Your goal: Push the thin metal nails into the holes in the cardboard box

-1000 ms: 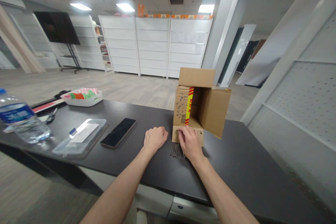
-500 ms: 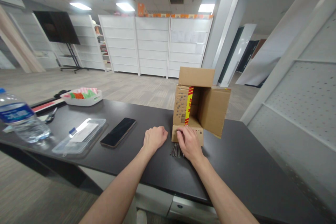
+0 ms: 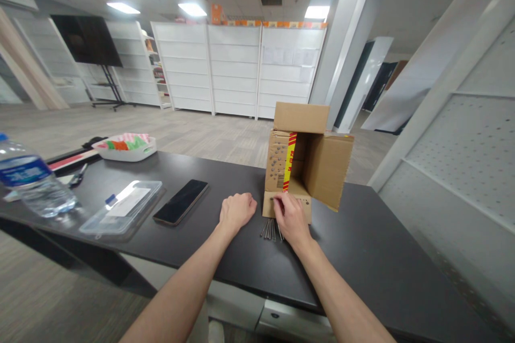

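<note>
An open cardboard box (image 3: 277,161) stands on the dark table, its flaps spread and yellow-red tape down its front. Several nail or screw heads dot its left face, and its lower front flap (image 3: 267,204) has a row of small holes or heads. My right hand (image 3: 292,220) is at that flap, fingertips pinched together; whatever they hold is too small to make out. Several long nails (image 3: 269,229) lie fanned out just below the flap, partly beside my right hand. My left hand (image 3: 237,211) rests on the table left of the box, fingers curled, with nothing visible in it.
Left of my left hand lie a black phone (image 3: 181,202) and a clear plastic case (image 3: 123,209). Further left are a water bottle (image 3: 30,179), a black tool (image 3: 78,176) and a white basket (image 3: 126,153) of colourful items. The table's front edge (image 3: 241,284) is close below my forearms.
The fingertips of my right hand have shifted slightly to the right along the lower flap and drawn closer together. My left hand has stayed in place.
</note>
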Motion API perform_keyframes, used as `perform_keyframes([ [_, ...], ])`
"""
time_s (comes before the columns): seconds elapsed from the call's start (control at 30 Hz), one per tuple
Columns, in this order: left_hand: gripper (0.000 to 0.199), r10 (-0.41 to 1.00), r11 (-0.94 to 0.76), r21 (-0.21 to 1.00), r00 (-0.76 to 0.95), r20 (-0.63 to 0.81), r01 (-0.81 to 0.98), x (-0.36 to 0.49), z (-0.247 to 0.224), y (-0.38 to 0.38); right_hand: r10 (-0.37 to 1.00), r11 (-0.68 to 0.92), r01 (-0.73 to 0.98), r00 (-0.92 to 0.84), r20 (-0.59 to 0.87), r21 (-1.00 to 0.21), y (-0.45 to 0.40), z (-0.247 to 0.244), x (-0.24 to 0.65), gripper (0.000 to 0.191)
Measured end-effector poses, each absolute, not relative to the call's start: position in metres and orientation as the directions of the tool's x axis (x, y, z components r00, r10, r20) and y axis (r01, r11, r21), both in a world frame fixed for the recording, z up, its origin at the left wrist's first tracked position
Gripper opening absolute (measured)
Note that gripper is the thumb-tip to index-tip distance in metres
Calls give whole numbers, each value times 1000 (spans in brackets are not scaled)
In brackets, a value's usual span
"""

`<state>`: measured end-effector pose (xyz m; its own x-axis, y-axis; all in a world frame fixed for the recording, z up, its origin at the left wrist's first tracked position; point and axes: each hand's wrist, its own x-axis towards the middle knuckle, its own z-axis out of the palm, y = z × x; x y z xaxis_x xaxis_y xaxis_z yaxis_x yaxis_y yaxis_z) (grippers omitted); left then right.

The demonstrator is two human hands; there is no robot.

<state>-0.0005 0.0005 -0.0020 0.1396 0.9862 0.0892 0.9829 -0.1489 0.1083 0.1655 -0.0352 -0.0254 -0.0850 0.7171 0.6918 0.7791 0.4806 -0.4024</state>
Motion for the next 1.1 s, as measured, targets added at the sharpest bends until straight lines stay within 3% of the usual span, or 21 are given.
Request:
perform_keyframes([
  [1.1, 40, 991, -124, 130, 116, 66, 984, 0, -3, -1, 772, 484, 822, -238, 590, -301, -54, -20, 165, 18],
])
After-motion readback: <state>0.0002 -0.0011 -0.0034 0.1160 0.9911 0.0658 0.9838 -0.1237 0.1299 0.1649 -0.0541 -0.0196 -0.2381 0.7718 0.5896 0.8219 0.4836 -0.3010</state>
